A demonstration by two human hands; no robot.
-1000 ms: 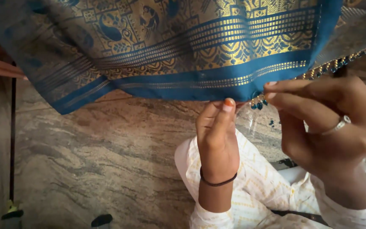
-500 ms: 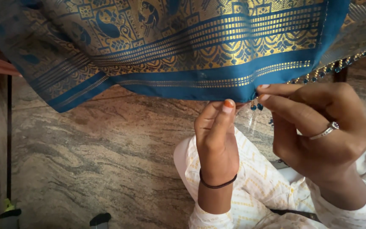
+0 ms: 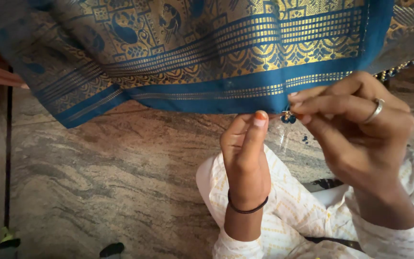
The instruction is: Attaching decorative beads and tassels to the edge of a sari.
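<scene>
Blue-and-gold woven cloth [image 3: 207, 57] hangs over the stone floor [image 3: 97, 177], its lower hem pinched by the left hand [image 3: 245, 158] while the right hand [image 3: 360, 129] closes its fingertips on small beads [image 3: 287, 116] there, seemingly mid-attachment, which demands steady, fine fingertip control.

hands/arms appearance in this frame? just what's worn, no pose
Two bare hands, no gloves. The left hand has a thin black band round the wrist and an orange-painted thumbnail. The right hand wears a silver-coloured ring on one finger. Both forearms end in cream sleeves with a fine yellow pattern.
</scene>
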